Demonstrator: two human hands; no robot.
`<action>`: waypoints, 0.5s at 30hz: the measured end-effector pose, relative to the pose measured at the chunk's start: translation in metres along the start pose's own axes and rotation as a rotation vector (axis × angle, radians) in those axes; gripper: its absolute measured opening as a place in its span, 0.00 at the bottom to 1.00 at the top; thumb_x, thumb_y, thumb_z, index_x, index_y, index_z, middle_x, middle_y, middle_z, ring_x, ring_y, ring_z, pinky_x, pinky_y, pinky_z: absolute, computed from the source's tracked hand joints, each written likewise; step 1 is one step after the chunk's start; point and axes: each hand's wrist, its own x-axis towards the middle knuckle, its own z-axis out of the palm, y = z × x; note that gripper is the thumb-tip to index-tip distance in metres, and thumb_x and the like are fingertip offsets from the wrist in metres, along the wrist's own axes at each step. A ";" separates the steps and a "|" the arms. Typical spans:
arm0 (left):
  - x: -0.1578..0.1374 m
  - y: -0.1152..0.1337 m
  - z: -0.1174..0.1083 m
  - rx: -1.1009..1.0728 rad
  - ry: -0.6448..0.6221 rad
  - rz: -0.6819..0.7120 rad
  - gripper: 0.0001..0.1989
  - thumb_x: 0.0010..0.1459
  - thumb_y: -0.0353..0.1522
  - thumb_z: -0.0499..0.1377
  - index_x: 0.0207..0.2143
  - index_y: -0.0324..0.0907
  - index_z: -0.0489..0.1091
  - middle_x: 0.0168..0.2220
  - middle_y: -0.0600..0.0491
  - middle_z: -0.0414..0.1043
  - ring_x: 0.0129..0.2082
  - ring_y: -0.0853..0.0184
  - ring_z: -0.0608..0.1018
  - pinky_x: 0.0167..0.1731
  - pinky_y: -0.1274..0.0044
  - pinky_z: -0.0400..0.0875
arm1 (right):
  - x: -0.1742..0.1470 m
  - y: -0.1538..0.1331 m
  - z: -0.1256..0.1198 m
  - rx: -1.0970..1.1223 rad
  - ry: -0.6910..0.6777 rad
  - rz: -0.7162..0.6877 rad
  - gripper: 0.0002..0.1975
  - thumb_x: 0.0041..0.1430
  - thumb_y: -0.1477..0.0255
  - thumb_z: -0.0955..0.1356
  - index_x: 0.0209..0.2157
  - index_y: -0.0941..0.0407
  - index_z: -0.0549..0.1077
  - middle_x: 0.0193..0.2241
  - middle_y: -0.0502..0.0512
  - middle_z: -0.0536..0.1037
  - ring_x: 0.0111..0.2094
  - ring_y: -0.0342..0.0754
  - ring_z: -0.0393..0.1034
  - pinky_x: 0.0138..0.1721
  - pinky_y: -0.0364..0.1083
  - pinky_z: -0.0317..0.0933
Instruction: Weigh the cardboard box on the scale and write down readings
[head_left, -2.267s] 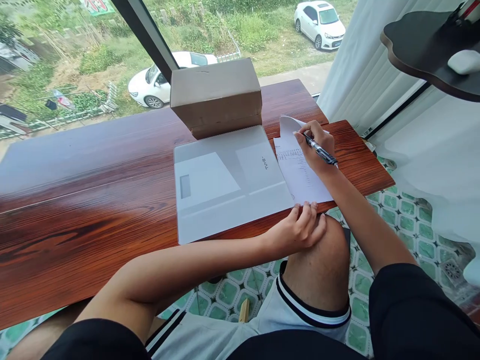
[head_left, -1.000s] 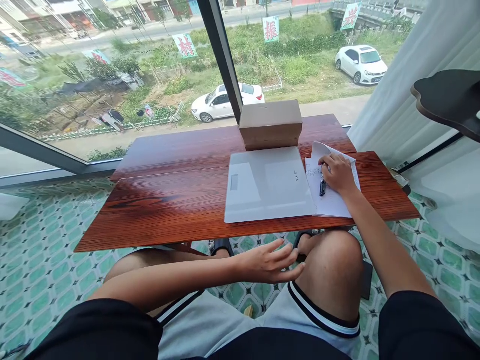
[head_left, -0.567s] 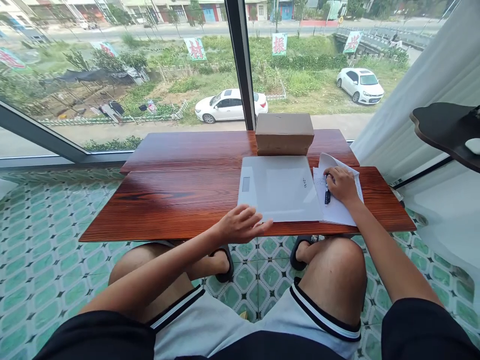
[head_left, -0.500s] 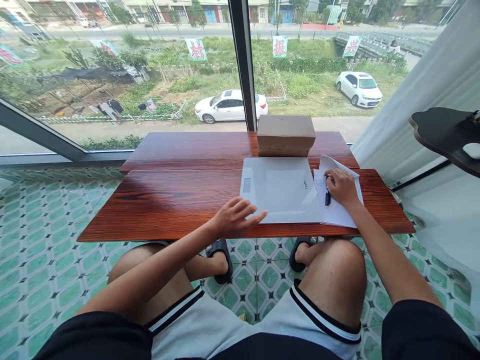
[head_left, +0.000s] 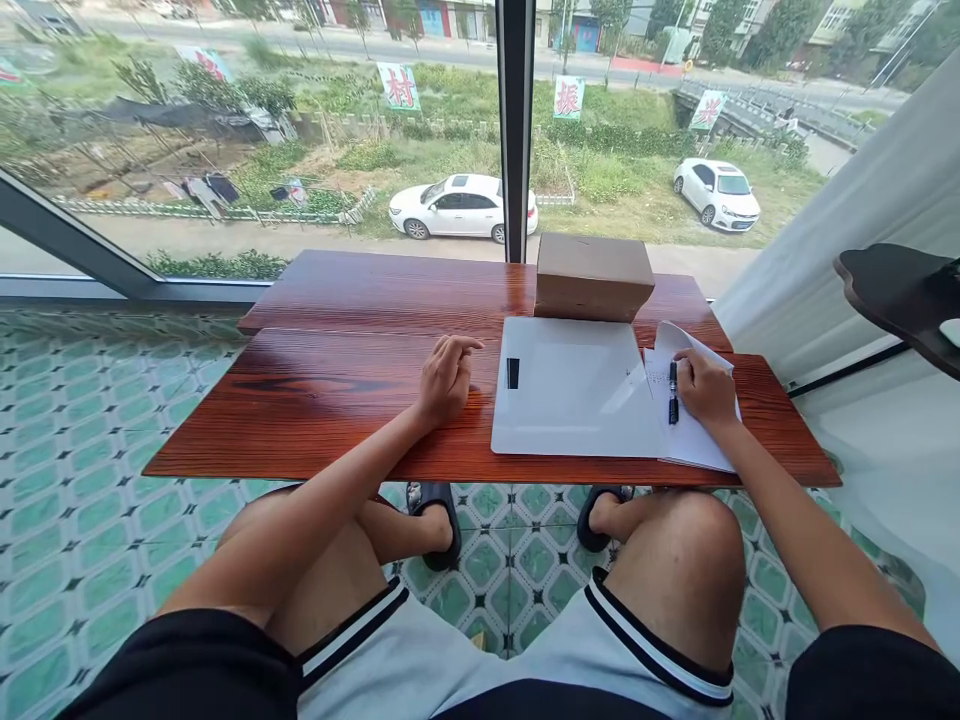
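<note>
My left hand (head_left: 445, 380) is over the wooden table, left of a flat white digital scale (head_left: 577, 390). It holds nothing; its index finger stretches out to the right and the other fingers bend loosely. The scale lies flat, with a dark display window (head_left: 513, 373) near its left edge. My right hand (head_left: 706, 390) rests on white paper (head_left: 694, 435) beside the scale, fingers bent. A black marker pen (head_left: 673, 395) lies along the paper at those fingertips, which appear to pinch its upper part. Handwriting shows on the paper left of the pen.
A closed brown cardboard box (head_left: 595, 277) stands behind the scale on the wooden table (head_left: 330, 400). A dark shelf-like piece (head_left: 892, 295) juts in at the right before a white curtain (head_left: 825, 250). Window glass rises behind the table.
My left hand has moved up and left, off the scale's near left edge, and its fingers have drawn in. The scale's display now looks black. My right hand stays by the pen.
</note>
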 end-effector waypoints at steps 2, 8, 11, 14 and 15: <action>0.000 -0.001 0.001 -0.018 -0.024 -0.045 0.11 0.67 0.27 0.48 0.45 0.46 0.67 0.34 0.51 0.70 0.36 0.59 0.73 0.38 0.67 0.70 | -0.002 -0.003 -0.003 -0.050 0.009 0.002 0.19 0.67 0.68 0.56 0.41 0.57 0.76 0.24 0.59 0.74 0.27 0.52 0.65 0.32 0.50 0.48; 0.000 -0.001 -0.001 -0.063 -0.080 -0.120 0.10 0.65 0.27 0.49 0.42 0.46 0.68 0.34 0.51 0.70 0.37 0.59 0.74 0.39 0.67 0.71 | -0.006 -0.009 -0.013 -0.065 -0.060 -0.057 0.14 0.62 0.68 0.59 0.33 0.53 0.75 0.21 0.58 0.72 0.24 0.51 0.61 0.29 0.50 0.43; 0.002 0.001 -0.002 -0.086 -0.078 -0.147 0.09 0.64 0.27 0.49 0.41 0.46 0.68 0.33 0.51 0.69 0.36 0.59 0.73 0.38 0.67 0.70 | -0.001 -0.013 -0.023 -0.043 -0.003 0.024 0.13 0.61 0.68 0.59 0.33 0.53 0.74 0.21 0.59 0.72 0.24 0.53 0.63 0.29 0.51 0.47; 0.016 0.002 0.001 -0.112 -0.051 -0.189 0.09 0.62 0.27 0.50 0.42 0.47 0.67 0.32 0.53 0.67 0.33 0.61 0.71 0.36 0.68 0.68 | 0.020 -0.022 -0.032 0.052 0.097 0.140 0.15 0.63 0.68 0.57 0.41 0.53 0.73 0.27 0.60 0.75 0.29 0.58 0.69 0.33 0.54 0.55; 0.024 0.001 0.004 -0.121 -0.039 -0.205 0.10 0.61 0.27 0.51 0.42 0.47 0.66 0.31 0.54 0.66 0.31 0.62 0.70 0.35 0.68 0.68 | 0.031 -0.025 -0.034 0.124 0.117 0.167 0.15 0.63 0.69 0.57 0.43 0.53 0.72 0.29 0.60 0.76 0.31 0.58 0.71 0.36 0.55 0.59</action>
